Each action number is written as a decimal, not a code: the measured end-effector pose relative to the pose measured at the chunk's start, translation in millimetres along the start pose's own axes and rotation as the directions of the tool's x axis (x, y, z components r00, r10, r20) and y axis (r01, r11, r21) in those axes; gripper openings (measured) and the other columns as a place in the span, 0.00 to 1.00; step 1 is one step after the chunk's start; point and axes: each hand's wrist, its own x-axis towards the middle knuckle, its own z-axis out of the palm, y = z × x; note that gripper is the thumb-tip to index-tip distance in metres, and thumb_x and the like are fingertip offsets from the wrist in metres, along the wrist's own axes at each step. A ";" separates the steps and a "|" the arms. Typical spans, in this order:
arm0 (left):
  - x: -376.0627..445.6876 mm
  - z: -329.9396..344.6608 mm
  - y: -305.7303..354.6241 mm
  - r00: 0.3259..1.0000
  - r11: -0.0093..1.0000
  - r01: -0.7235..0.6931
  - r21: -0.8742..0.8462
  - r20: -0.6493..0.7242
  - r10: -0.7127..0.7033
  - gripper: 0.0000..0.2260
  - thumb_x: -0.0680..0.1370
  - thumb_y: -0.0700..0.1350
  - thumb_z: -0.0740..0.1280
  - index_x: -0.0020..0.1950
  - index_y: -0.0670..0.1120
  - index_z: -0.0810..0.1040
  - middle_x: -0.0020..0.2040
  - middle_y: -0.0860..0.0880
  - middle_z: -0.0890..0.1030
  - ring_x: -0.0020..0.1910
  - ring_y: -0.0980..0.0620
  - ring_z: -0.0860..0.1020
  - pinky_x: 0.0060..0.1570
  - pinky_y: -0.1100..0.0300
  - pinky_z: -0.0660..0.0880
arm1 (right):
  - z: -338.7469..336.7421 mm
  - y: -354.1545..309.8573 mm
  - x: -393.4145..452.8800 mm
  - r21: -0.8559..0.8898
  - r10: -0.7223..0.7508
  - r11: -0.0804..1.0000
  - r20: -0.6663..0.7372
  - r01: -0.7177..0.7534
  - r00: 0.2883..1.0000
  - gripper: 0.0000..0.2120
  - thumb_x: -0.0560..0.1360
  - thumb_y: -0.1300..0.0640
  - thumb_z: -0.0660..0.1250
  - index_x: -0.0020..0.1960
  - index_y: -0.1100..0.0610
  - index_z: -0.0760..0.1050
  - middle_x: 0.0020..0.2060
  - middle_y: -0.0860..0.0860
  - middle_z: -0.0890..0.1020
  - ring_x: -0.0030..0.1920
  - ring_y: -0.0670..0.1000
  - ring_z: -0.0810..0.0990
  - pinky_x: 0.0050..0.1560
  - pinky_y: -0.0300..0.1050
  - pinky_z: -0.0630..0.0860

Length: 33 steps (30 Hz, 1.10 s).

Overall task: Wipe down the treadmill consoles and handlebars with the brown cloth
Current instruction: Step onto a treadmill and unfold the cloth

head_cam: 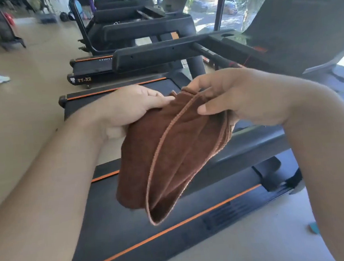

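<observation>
You have the cloth [168, 151] in mid-air over a treadmill belt [134, 236], folded and hanging. Your left hand [132, 106] grasps its upper left edge, and your right hand [232, 96] pinches the top right folds, so each grip is closed on fabric. The cloth touches no machine. The nearest handlebar [161, 53] and console [303, 27] lie beyond it, so I judge all visible wiping is yet to come.
</observation>
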 end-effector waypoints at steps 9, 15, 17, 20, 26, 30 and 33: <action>38.4 85.1 -52.3 0.990 0.995 0.093 0.020 -0.108 -0.090 0.13 0.74 0.44 0.78 0.56 0.45 0.80 0.47 0.46 0.84 0.39 0.54 0.80 0.39 0.62 0.76 | -10.4 66.0 14.0 -0.777 0.231 0.414 -0.414 -0.475 0.880 0.26 0.82 0.56 0.60 0.79 0.46 0.63 0.75 0.53 0.71 0.73 0.60 0.70 0.71 0.53 0.68; 47.6 96.8 -66.9 0.976 0.994 0.112 0.000 -0.188 -0.110 0.09 0.77 0.44 0.75 0.55 0.45 0.82 0.50 0.47 0.85 0.43 0.54 0.81 0.46 0.61 0.78 | 48.7 139.4 7.3 -0.790 -0.253 0.478 -0.543 -0.385 0.800 0.17 0.81 0.55 0.52 0.54 0.52 0.80 0.51 0.51 0.84 0.56 0.58 0.79 0.65 0.52 0.68; 49.3 95.5 -70.7 0.972 0.992 0.113 -0.062 -0.201 -0.123 0.07 0.78 0.44 0.74 0.54 0.45 0.82 0.50 0.46 0.86 0.45 0.52 0.81 0.48 0.59 0.78 | 55.5 150.8 11.3 -0.793 -0.444 0.546 -0.548 -0.271 0.709 0.13 0.79 0.57 0.57 0.48 0.54 0.80 0.42 0.50 0.83 0.47 0.57 0.80 0.61 0.50 0.70; 50.2 87.9 -73.4 0.954 0.969 0.150 -0.197 -0.228 -0.194 0.08 0.81 0.45 0.69 0.56 0.42 0.82 0.53 0.44 0.86 0.45 0.51 0.82 0.44 0.61 0.78 | 67.2 144.6 19.9 -0.837 -0.518 0.532 -0.443 -0.131 0.732 0.08 0.78 0.58 0.61 0.44 0.53 0.78 0.38 0.48 0.81 0.40 0.55 0.78 0.52 0.49 0.70; 62.4 75.1 -71.1 0.949 0.950 0.180 -0.257 -0.210 -0.236 0.16 0.83 0.54 0.64 0.57 0.43 0.82 0.49 0.46 0.87 0.49 0.45 0.84 0.61 0.46 0.78 | 85.9 115.3 43.1 -0.877 -0.393 0.480 -0.242 -0.027 0.887 0.18 0.78 0.48 0.49 0.47 0.49 0.77 0.45 0.46 0.83 0.42 0.55 0.81 0.39 0.50 0.62; 82.7 67.3 -69.8 0.962 0.951 0.178 -0.251 -0.159 -0.222 0.20 0.84 0.57 0.62 0.59 0.42 0.81 0.54 0.42 0.86 0.47 0.48 0.85 0.52 0.52 0.79 | 66.6 107.2 52.0 -0.821 -0.264 0.566 -0.258 -0.067 0.930 0.13 0.80 0.46 0.53 0.52 0.46 0.75 0.48 0.45 0.82 0.46 0.56 0.81 0.40 0.49 0.64; 105.6 65.0 -71.5 0.973 0.947 0.180 -0.267 -0.095 -0.212 0.22 0.84 0.57 0.60 0.61 0.39 0.80 0.54 0.41 0.86 0.46 0.48 0.83 0.47 0.56 0.79 | 45.9 103.7 67.6 -0.739 -0.033 0.641 -0.297 -0.208 0.954 0.12 0.80 0.44 0.56 0.57 0.45 0.76 0.51 0.48 0.82 0.52 0.59 0.81 0.45 0.49 0.67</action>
